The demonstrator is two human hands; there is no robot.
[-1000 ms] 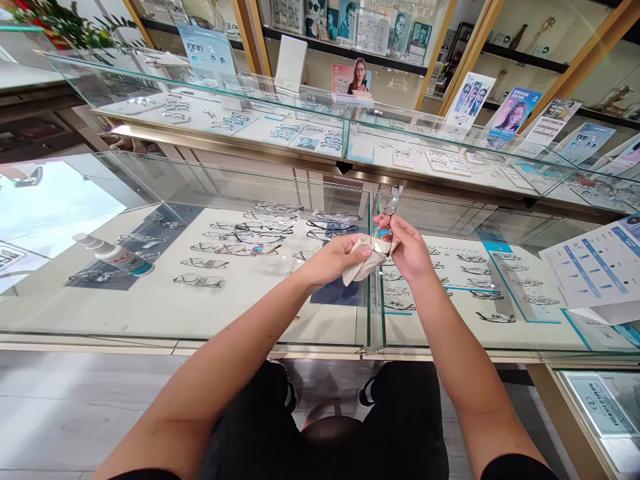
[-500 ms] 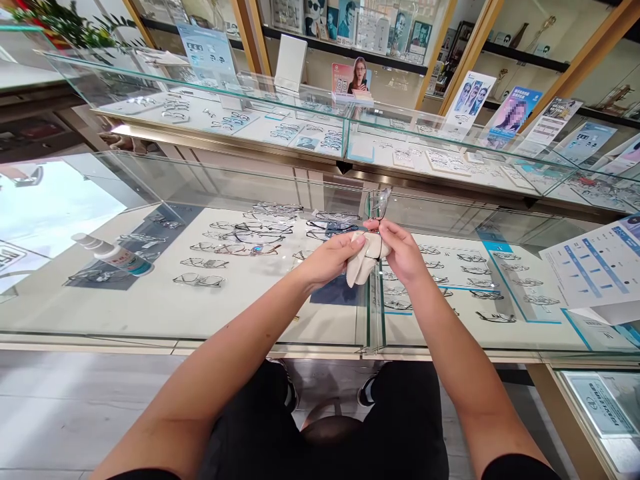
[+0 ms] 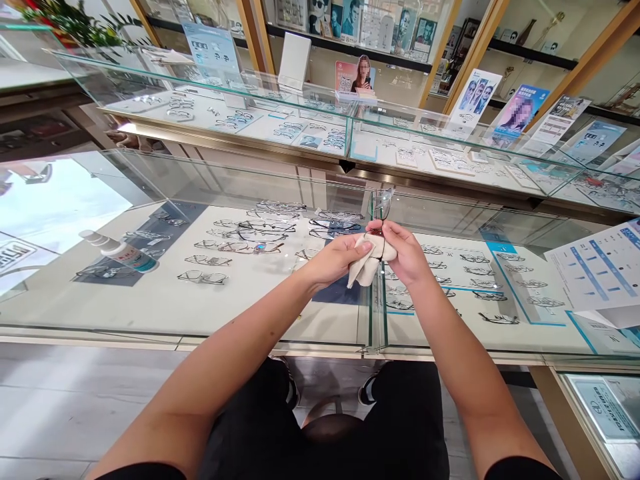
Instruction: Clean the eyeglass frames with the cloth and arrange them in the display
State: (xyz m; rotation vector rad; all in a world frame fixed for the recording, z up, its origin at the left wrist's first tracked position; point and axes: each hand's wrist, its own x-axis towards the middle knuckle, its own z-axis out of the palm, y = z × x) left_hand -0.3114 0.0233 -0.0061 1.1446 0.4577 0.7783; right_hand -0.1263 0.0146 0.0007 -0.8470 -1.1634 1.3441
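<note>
A pair of glasses (image 3: 382,204) is held up over the glass counter, one lens rising above my fingers. My right hand (image 3: 405,253) pinches the frame near its middle. In my left hand (image 3: 336,259) is a cream cleaning cloth (image 3: 369,265), its thumb pressing the fabric against the lower part of the glasses. The cloth covers that lower lens, and its loose end hangs down below my fingers. Both hands are close together, above the seam between two display cases.
A white spray bottle (image 3: 120,252) stands on the glass at left. Several eyeglass frames (image 3: 235,247) lie inside the case. At right, a printed sign (image 3: 600,267) rests on the counter. Behind runs another glass case (image 3: 225,143) with upright cards.
Both hands remain on the glasses and cloth, with only a slight shift of the fingers and cloth. The whole view has moved a little to the right.
</note>
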